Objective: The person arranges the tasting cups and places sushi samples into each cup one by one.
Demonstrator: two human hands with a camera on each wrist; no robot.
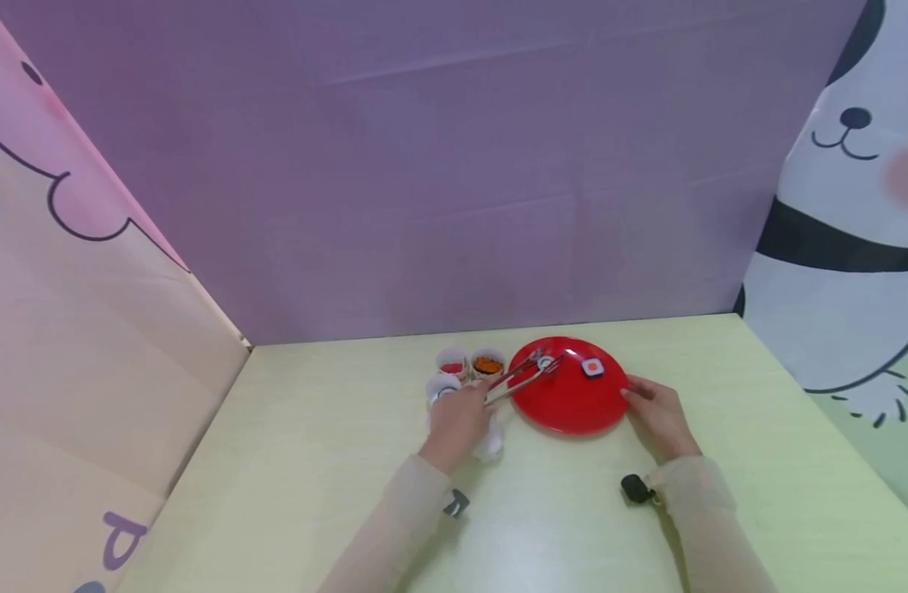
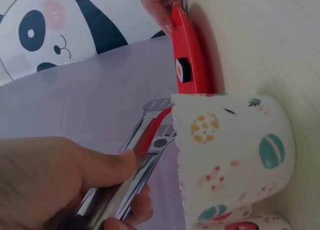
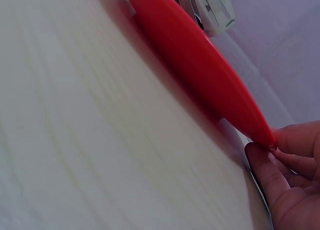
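Note:
My left hand (image 1: 457, 424) grips metal tongs (image 2: 136, 149), thumb on one arm and fingers round the other side. The tongs reach over the left part of a red plate (image 1: 573, 408), their tips on either side of a small round sushi roll (image 1: 545, 362). A second, squarish sushi piece (image 1: 592, 367) with an orange centre sits on the plate further right. With thumb and fingers, my right hand (image 1: 657, 412) pinches the plate's right rim; in the right wrist view the fingers hold that edge (image 3: 267, 135).
Left of the plate stand several paper cups, one with red pieces (image 1: 452, 367) and one with orange bits (image 1: 488, 366). A patterned paper cup (image 2: 235, 150) is right beside the tongs. A purple wall (image 1: 454, 181) rises behind the table.

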